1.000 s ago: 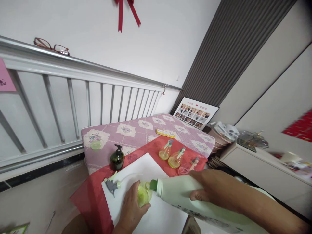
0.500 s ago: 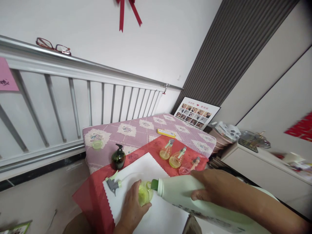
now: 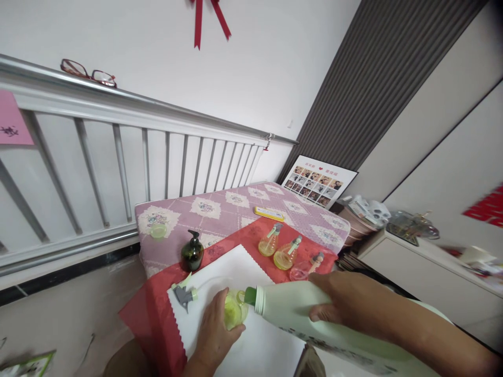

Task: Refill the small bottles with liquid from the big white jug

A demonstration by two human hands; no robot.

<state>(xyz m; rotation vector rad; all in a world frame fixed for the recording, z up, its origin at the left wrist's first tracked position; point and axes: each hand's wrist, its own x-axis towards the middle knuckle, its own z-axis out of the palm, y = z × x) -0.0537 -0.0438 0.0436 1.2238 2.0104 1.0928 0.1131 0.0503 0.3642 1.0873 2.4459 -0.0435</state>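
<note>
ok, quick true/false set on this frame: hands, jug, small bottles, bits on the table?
1. The right hand holds a big white jug tipped on its side. True.
2. The left hand grips a small yellow-green bottle at the jug's green spout. True.
3. The loose spray head is screwed onto that bottle. False: it lies apart on the white mat.
4. The dark pump bottle lies on its side. False: it stands upright.
5. Glasses rest on the rail. True.

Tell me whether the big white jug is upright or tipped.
Tipped. The white jug lies nearly level in the right hand, its green spout against the small bottle the left hand holds.
</note>
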